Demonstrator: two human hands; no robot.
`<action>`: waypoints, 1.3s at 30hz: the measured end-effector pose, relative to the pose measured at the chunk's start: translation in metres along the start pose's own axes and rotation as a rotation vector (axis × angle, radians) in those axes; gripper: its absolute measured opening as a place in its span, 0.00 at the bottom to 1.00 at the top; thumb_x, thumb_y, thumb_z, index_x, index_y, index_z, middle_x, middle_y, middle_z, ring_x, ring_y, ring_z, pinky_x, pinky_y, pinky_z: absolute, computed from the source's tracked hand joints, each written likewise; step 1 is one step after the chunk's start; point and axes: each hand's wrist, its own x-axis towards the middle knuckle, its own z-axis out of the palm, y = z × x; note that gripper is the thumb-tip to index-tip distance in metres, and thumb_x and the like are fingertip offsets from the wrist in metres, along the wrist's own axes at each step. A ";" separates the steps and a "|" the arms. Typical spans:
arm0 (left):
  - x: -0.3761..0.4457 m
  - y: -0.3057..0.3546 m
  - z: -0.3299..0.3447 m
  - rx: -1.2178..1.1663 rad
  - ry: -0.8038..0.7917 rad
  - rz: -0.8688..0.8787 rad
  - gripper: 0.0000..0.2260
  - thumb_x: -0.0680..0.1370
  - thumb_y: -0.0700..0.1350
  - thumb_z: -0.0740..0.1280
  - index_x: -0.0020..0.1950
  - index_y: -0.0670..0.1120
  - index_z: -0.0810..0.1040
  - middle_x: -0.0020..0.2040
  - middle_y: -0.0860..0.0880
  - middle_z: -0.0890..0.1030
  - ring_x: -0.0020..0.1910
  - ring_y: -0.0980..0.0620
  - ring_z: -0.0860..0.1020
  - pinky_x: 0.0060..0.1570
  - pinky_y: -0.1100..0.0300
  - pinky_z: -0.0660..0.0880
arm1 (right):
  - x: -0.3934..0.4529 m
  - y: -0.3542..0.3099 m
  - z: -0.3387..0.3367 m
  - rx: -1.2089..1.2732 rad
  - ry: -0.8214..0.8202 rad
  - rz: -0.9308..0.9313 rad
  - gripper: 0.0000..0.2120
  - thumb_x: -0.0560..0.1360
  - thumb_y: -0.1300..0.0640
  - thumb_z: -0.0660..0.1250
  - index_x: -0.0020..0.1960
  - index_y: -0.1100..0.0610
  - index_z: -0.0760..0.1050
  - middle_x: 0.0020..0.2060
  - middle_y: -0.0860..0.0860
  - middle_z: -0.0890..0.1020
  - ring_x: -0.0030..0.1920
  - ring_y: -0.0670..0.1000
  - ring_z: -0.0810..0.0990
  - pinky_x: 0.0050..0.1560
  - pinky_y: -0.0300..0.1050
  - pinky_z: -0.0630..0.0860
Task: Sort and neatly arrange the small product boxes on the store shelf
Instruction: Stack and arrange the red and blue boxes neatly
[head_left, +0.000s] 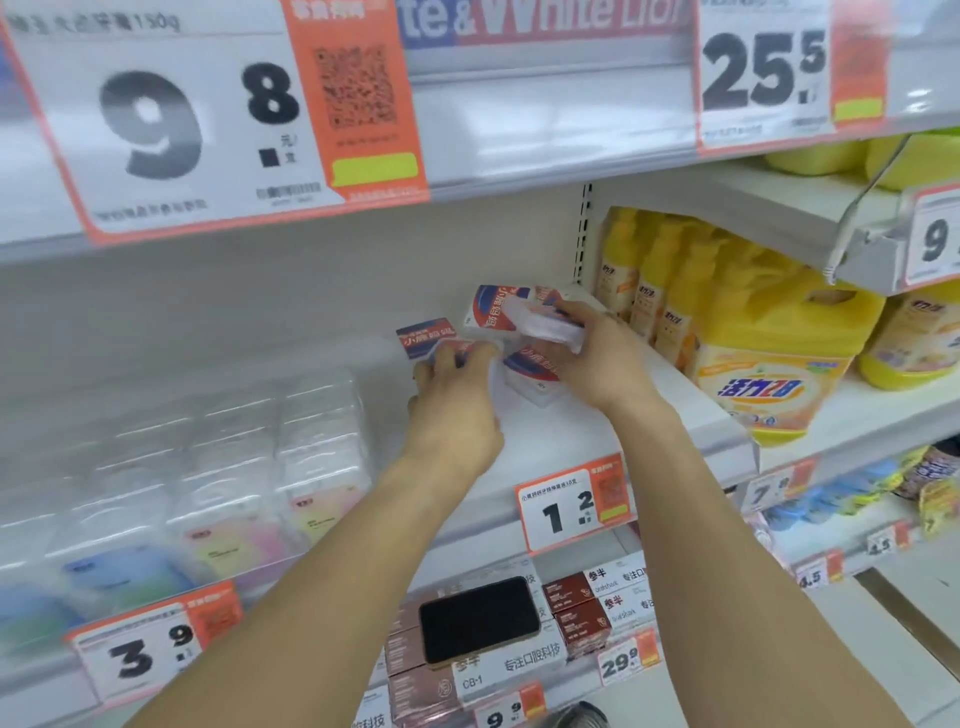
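Several small white boxes with red and blue print lie at the back of the white shelf (545, 441). One box (423, 338) stands at the left, another box (491, 312) stands tilted behind it, and a third box (530, 371) lies between my hands. My left hand (457, 400) grips the near edge of a small box, fingers curled over it. My right hand (592, 353) is closed on a white box (550, 327) held above the third one. Both forearms reach up from the bottom of the view.
Clear plastic-wrapped packs (270, 457) fill the shelf's left side. Yellow detergent jugs (769, 353) stand to the right past a divider. A black phone (478, 618) lies on dark red boxes on the shelf below. Price tags line the shelf edges.
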 end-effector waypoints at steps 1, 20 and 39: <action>0.001 0.001 -0.003 0.017 0.001 0.001 0.34 0.70 0.36 0.70 0.73 0.51 0.63 0.69 0.45 0.66 0.66 0.41 0.64 0.61 0.47 0.71 | -0.006 -0.001 -0.004 0.065 0.023 0.009 0.24 0.77 0.52 0.69 0.71 0.52 0.71 0.62 0.52 0.81 0.61 0.55 0.79 0.53 0.44 0.78; -0.065 0.007 -0.012 -0.339 -0.130 0.132 0.15 0.75 0.49 0.69 0.61 0.55 0.76 0.64 0.58 0.68 0.62 0.58 0.70 0.55 0.66 0.67 | -0.065 0.011 -0.082 -0.016 -0.271 0.124 0.32 0.68 0.51 0.79 0.69 0.54 0.74 0.61 0.48 0.79 0.59 0.48 0.78 0.60 0.47 0.75; -0.032 0.009 0.000 -0.190 -0.193 0.168 0.21 0.76 0.59 0.66 0.67 0.52 0.75 0.63 0.51 0.73 0.62 0.52 0.70 0.61 0.57 0.72 | -0.061 0.026 -0.061 -0.205 -0.170 0.131 0.19 0.75 0.51 0.72 0.65 0.52 0.78 0.57 0.52 0.83 0.48 0.51 0.76 0.46 0.38 0.67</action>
